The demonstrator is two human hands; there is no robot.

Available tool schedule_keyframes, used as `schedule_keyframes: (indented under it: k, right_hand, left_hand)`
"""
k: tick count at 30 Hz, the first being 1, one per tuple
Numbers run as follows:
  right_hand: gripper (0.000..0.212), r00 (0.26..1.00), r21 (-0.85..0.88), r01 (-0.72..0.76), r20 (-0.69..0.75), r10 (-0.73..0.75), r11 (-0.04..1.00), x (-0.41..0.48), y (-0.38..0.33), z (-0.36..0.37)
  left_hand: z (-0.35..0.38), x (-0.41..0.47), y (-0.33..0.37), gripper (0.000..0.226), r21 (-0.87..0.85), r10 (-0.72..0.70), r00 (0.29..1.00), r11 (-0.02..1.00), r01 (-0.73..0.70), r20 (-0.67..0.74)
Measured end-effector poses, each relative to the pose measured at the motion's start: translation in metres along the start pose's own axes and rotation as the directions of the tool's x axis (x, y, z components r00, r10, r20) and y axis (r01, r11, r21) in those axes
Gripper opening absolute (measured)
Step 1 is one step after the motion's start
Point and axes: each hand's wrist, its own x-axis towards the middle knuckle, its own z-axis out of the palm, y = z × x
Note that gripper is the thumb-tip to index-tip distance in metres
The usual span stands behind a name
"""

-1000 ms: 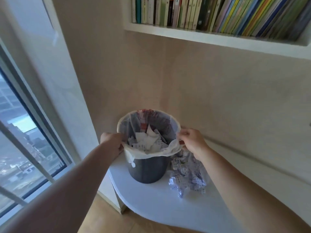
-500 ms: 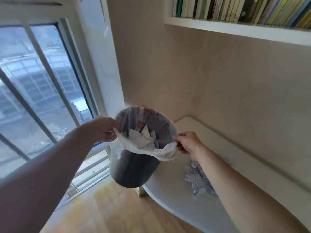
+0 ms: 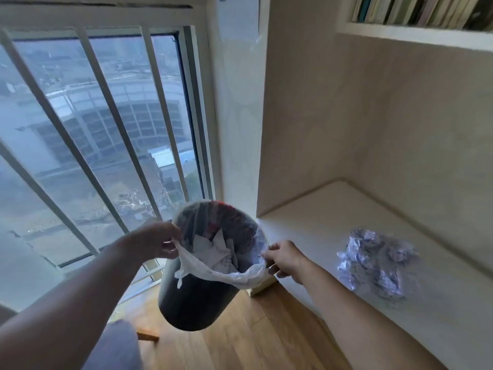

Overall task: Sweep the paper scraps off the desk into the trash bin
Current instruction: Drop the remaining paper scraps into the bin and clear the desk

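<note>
A dark trash bin (image 3: pixel 194 305) with a white plastic liner hangs in the air over the wooden floor, left of the white desk (image 3: pixel 333 217). Several white paper scraps lie inside the bin. My left hand (image 3: pixel 157 243) grips the bin's left rim and liner. My right hand (image 3: pixel 284 259) pinches the right rim and liner. A pile of crumpled printed paper scraps (image 3: pixel 373 263) lies on the desk, to the right of the bin and apart from it.
A large barred window (image 3: pixel 101 134) fills the left. A bookshelf (image 3: pixel 416 36) with several books hangs over the desk. A grey chair seat (image 3: pixel 117 345) is at the lower left, above the wooden floor (image 3: pixel 240 340).
The bin has come off the desk and moved left, and now hangs over the floor. Both hands kept their grip on the rim. The scrap pile stayed on the desk.
</note>
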Motion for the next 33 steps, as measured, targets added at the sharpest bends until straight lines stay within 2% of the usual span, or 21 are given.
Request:
schedule_keyframes:
  k: [1,3,5,7,10,12,14,19,25,28,30,31,33]
  right_hand:
    - [0.016,0.999,-0.031,-0.033,-0.005,0.033,0.999,0.001,0.008,0.003]
    - [0.042,0.996,-0.145,-0.076,-0.066,0.067,0.986,0.004,0.024,0.0]
    - [0.058,0.985,-0.368,-0.051,-0.175,-0.015,0.928,0.009,0.041,-0.015]
    - [0.067,0.955,-0.567,-0.051,-0.268,-0.126,0.822,0.014,0.057,-0.039]
    - [0.08,0.905,-0.685,-0.149,-0.384,-0.181,0.713,0.022,0.08,-0.083]
    - [0.093,0.888,-0.673,-0.223,-0.439,-0.138,0.705,0.028,0.098,-0.112]
    - [0.104,0.88,-0.618,-0.258,-0.468,-0.083,0.742,0.035,0.116,-0.138]
    - [0.115,0.872,-0.504,-0.233,-0.488,-0.051,0.832,0.051,0.149,-0.176]
    - [0.112,0.901,-0.496,-0.153,-0.426,-0.086,0.855,0.064,0.161,-0.186]
    - [0.104,0.833,-0.506,-0.219,-0.542,-0.11,0.834,0.06,0.168,-0.204]
    - [0.103,0.78,-0.4,-0.294,-0.625,-0.023,0.868,0.055,0.178,-0.225]
    - [0.104,0.778,-0.322,-0.317,-0.626,0.05,0.892,0.053,0.185,-0.235]
    - [0.106,0.826,-0.24,-0.314,-0.546,0.139,0.919,0.052,0.198,-0.246]
  left_hand:
    - [0.002,0.004,-0.011,0.017,0.011,-0.01,1.0,1.0,0.01,-0.009]
    - [0.008,0.011,-0.032,0.017,0.038,-0.026,1.0,0.999,0.026,-0.003]
    - [0.018,0.017,-0.049,0.016,0.091,-0.041,0.999,0.995,0.04,0.001]
    - [0.026,0.023,-0.061,0.014,0.145,-0.05,0.998,0.988,0.053,-0.026]
    - [0.036,0.03,-0.073,0.015,0.192,-0.067,0.998,0.979,0.068,-0.015]
    - [0.043,0.032,-0.076,0.014,0.231,-0.075,0.997,0.97,0.072,0.008]
    - [0.052,0.034,-0.079,0.012,0.258,-0.086,0.996,0.963,0.078,0.022]
    - [0.077,0.041,-0.089,0.014,0.29,-0.127,0.991,0.951,0.108,0.049]
    - [0.113,0.046,-0.103,0.013,0.29,-0.183,0.982,0.943,0.165,0.037]
    - [0.122,0.05,-0.108,0.03,0.302,-0.206,0.977,0.936,0.18,0.056]
    - [0.127,0.051,-0.109,0.031,0.32,-0.22,0.973,0.929,0.186,0.073]
    - [0.13,0.051,-0.111,0.029,0.324,-0.227,0.971,0.927,0.19,0.079]
    - [0.133,0.053,-0.115,0.025,0.324,-0.239,0.967,0.925,0.2,0.084]
